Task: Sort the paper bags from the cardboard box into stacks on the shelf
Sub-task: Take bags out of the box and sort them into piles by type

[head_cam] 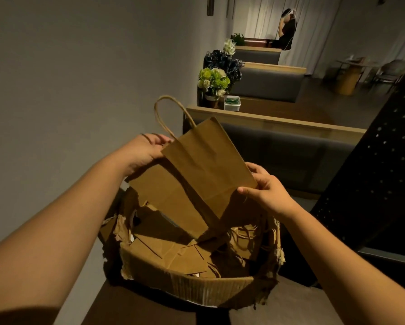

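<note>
A flat brown paper bag [206, 165] with a twisted cord handle is held tilted above a torn cardboard box [196, 287]. My left hand [145, 151] grips the bag's top left edge near the handle. My right hand [265, 188] pinches its lower right corner. A second, larger brown bag [168, 200] hangs just behind and below the first one; which hand holds it is hidden. Inside the box lie several more folded brown bags [185, 252] with loose cord handles.
The box stands on a dark surface [131, 301]. A black perforated panel [372, 174] rises at the right. Ahead are grey booth seats with wooden tops [279, 123], flower pots [213, 83] and a small white container [232, 103]. A person stands far back by the curtains [287, 31].
</note>
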### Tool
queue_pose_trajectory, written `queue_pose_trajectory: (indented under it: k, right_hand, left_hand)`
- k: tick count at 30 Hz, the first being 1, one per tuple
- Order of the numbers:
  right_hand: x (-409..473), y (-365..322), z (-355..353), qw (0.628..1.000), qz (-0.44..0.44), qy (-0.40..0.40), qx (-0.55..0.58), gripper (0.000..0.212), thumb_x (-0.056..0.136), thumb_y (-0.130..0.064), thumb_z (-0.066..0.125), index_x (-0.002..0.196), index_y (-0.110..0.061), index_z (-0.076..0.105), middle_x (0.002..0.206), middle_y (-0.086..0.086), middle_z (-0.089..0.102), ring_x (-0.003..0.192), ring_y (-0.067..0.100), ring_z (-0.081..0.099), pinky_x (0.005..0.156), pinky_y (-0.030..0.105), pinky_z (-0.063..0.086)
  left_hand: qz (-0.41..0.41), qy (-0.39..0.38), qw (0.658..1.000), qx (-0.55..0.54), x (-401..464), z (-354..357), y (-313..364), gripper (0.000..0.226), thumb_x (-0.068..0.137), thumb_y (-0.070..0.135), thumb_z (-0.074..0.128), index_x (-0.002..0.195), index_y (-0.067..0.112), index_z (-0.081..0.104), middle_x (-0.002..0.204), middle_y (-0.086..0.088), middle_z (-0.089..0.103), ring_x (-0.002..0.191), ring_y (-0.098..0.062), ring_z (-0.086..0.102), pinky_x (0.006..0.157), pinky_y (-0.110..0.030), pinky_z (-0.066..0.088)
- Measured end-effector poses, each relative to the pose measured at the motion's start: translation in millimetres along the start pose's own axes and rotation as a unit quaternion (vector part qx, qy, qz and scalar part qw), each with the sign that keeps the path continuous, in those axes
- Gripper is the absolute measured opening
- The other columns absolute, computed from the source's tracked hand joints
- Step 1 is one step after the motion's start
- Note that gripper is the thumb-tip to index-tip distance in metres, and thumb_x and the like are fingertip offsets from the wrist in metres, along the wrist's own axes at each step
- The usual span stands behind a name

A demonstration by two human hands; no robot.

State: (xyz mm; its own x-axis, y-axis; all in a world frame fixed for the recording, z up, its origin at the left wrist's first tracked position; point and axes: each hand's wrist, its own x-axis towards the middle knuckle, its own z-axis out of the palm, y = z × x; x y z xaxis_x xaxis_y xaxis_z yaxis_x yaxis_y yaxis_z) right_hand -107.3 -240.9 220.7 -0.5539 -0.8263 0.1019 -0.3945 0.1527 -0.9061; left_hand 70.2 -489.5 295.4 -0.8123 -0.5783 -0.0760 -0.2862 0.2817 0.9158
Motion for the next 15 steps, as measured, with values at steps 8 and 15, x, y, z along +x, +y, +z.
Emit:
queue_pose_trajectory:
  k: [8,15]
  right_hand:
    - [1,4,21,0.988,0.068,-0.039,0.137,0.026,0.093,-0.012,0.059,0.117,-0.024,0.059,0.113,-0.002,0.069,0.106,0.014,0.066,0.090,0.029,0.051]
    - [4,15,29,0.985,0.118,-0.019,0.128,0.026,0.093,-0.016,0.061,0.117,-0.027,0.059,0.116,-0.001,0.067,0.110,0.018,0.062,0.102,0.044,0.045]
  left_hand:
    - [-0.043,-0.058,0.995,-0.063,-4,28,-4,0.014,0.091,-0.002,0.057,0.085,0.007,0.067,0.071,-0.011,0.069,0.068,-0.029,0.068,0.072,-0.043,0.058]
    - [-0.092,-0.129,0.978,-0.135,-2,38,-18,0.017,0.081,0.023,0.066,0.091,0.010,0.068,0.086,-0.011,0.072,0.079,-0.023,0.071,0.080,-0.038,0.058]
